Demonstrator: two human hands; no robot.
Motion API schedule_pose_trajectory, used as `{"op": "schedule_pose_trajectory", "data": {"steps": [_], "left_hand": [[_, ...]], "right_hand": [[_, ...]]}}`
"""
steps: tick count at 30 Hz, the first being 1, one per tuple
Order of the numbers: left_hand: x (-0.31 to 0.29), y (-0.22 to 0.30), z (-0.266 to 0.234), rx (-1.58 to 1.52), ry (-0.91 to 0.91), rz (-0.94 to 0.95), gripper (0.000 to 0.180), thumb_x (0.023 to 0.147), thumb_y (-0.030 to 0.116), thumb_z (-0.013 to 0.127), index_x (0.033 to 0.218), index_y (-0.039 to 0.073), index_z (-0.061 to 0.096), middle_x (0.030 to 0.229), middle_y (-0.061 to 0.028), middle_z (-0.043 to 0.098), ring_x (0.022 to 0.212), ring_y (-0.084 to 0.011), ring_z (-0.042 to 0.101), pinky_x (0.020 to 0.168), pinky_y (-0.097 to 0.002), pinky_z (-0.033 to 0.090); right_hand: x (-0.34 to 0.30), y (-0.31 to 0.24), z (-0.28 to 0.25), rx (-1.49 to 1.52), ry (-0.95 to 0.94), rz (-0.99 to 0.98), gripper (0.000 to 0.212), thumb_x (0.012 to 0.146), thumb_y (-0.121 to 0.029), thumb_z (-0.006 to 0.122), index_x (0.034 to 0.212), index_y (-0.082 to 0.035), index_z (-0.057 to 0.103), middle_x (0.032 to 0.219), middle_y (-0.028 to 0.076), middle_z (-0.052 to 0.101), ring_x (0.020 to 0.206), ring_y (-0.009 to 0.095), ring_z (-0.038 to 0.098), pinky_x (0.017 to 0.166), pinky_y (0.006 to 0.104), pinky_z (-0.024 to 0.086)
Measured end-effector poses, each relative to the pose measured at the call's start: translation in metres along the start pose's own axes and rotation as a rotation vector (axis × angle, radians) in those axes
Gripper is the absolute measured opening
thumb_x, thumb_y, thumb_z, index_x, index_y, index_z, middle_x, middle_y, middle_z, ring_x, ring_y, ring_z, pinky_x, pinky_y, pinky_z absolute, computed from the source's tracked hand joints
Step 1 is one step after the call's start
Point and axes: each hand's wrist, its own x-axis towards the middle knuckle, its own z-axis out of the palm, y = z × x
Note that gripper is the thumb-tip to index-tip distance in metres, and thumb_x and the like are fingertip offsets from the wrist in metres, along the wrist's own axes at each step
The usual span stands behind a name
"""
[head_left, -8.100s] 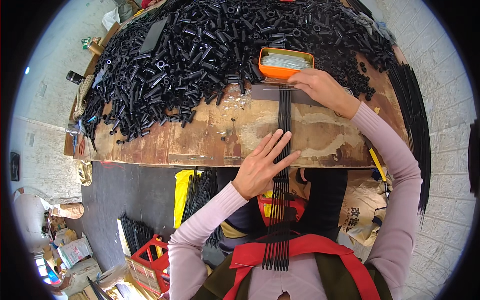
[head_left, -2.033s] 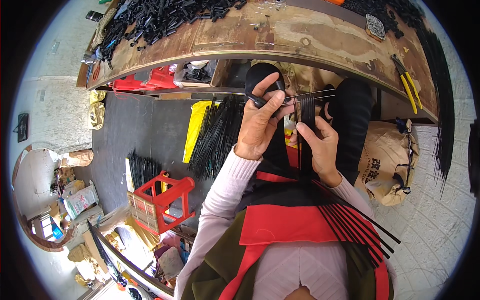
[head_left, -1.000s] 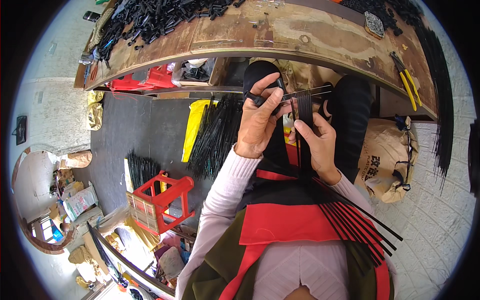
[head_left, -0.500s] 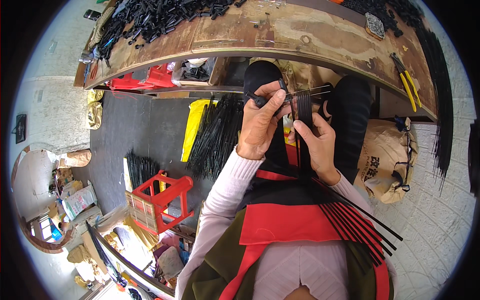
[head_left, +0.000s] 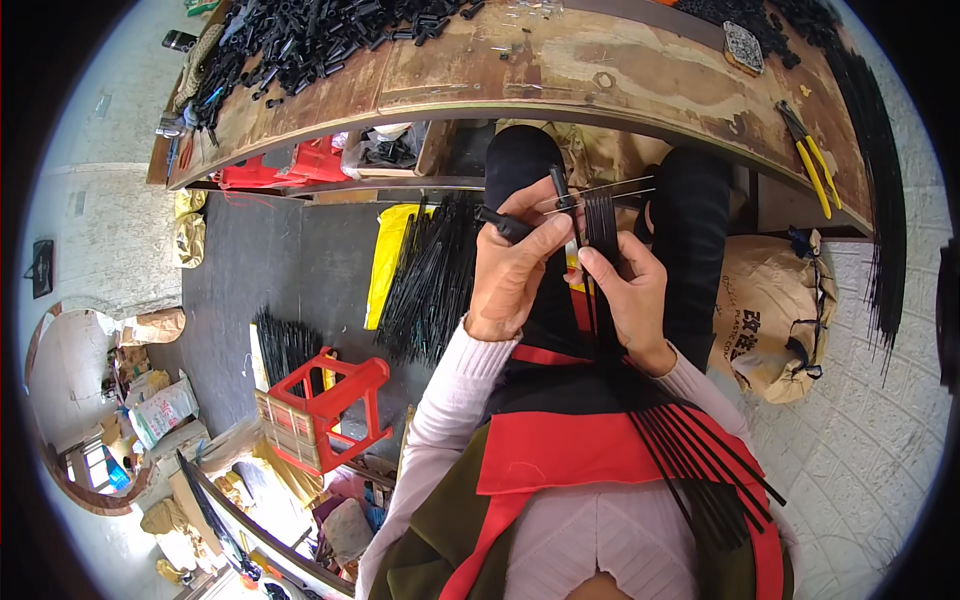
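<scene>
My left hand (head_left: 507, 275) is closed around a black plastic piece (head_left: 503, 224) whose end juts out to the left. Between its thumb and fingers a small black tube (head_left: 559, 183) stands upright. Thin metal wires (head_left: 618, 187) run to the right from there, past the tops of the rods. My right hand (head_left: 632, 290) pinches a bundle of thin black rods (head_left: 601, 225) side by side, close to the left fingertips. Lower down, the rods fan out across the red-and-black apron (head_left: 560, 450). Fingers hide where the wires meet the tube.
Ahead lies a wooden workbench (head_left: 560, 70) with a heap of black tubes (head_left: 320, 45) and yellow-handled pliers (head_left: 815, 165). More rods (head_left: 885, 230) hang off its right end. Black rods (head_left: 432, 280) lie on the left, near a red stool (head_left: 375, 380). A brown sack (head_left: 765, 315) stands right.
My left hand has shifted slightly down and left. The small tube stands more upright, and the black plastic piece has tilted. My right hand stays on the rods, a little lower.
</scene>
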Motion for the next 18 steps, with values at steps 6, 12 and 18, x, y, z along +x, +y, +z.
{"op": "schedule_pose_trajectory", "data": {"steps": [6, 12, 18], "left_hand": [[0.001, 0.0, 0.004, 0.294, 0.074, 0.115, 0.039, 0.089, -0.001, 0.064, 0.128, -0.003, 0.055, 0.117, -0.0136, 0.064, 0.099, -0.0193, 0.066, 0.092, -0.0319, 0.054], [0.004, 0.004, 0.001, -0.024, 0.048, -0.019, 0.035, 0.088, -0.004, 0.066, 0.122, -0.004, 0.059, 0.109, -0.0129, 0.068, 0.093, -0.0185, 0.068, 0.084, -0.0302, 0.057], [0.007, -0.001, 0.002, -0.057, 0.059, -0.02, 0.034, 0.088, -0.003, 0.066, 0.121, -0.002, 0.06, 0.106, -0.0112, 0.067, 0.093, -0.0192, 0.068, 0.084, -0.0291, 0.057]], "right_hand": [[0.001, -0.003, -0.003, -0.02, -0.013, 0.05, 0.014, 0.091, -0.01, 0.068, 0.097, 0.002, 0.063, 0.083, 0.003, 0.064, 0.071, 0.008, 0.061, 0.067, 0.0211, 0.049], [0.006, -0.015, -0.005, 0.015, -0.091, 0.056, 0.016, 0.093, -0.008, 0.065, 0.105, 0.003, 0.062, 0.093, 0.007, 0.065, 0.077, 0.012, 0.064, 0.072, 0.026, 0.054], [0.013, -0.017, -0.013, -0.054, -0.101, 0.003, 0.016, 0.093, -0.008, 0.064, 0.106, 0.002, 0.062, 0.092, 0.007, 0.065, 0.078, 0.013, 0.065, 0.073, 0.0266, 0.055]]}}
